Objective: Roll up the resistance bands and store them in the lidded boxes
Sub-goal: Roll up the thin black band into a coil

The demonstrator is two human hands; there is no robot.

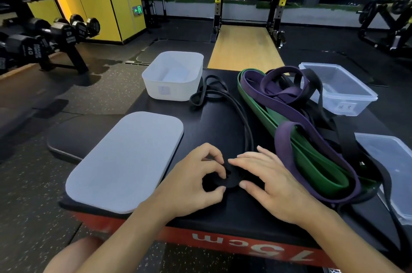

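A thin black resistance band (236, 105) runs from a loose tangle near the white box down to a small rolled coil (230, 178) at the front of the black box top. My left hand (196, 181) pinches the coil with curled fingers and thumb. On the coil's right side, my right hand (267, 181) has fingertips and thumb against it. A heap of purple band (287, 103), green band (312, 161) and wider black bands lies to the right. The open white box (174, 76) stands at the back left, its grey lid (124, 161) nearer me.
A clear plastic box (347, 94) stands open at the back right, its clear lid (392, 161) at the right edge. The black-topped plyo box (223, 219) has a red front marked 75cm. A dumbbell rack (44, 38) stands to the left, a squat rack behind.
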